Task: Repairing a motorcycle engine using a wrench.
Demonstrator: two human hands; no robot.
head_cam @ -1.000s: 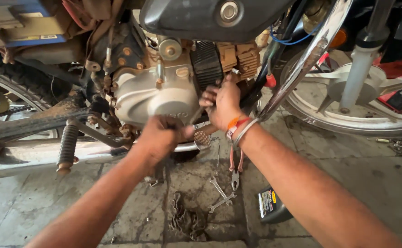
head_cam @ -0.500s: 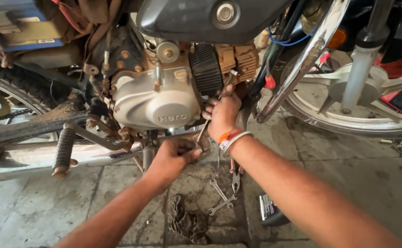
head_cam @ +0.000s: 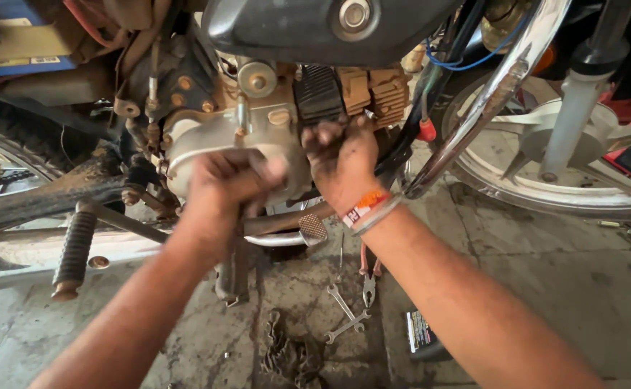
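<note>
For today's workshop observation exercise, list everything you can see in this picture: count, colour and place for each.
engine cover: one, silver, centre, under both hands
brake pedal: one, metal, below engine
footpeg: one, dark ribbed, left
front wheel: one, silver, right
wrenches: two, steel, crossed on floor
pliers: one, red-handled, floor
chain: one, greasy, floor
small box: one, dark, floor
wristbands: orange and silver, right wrist
left hand: closed against cover
right hand: on engine

Bare forearms; right wrist bands (orange, silver).
</note>
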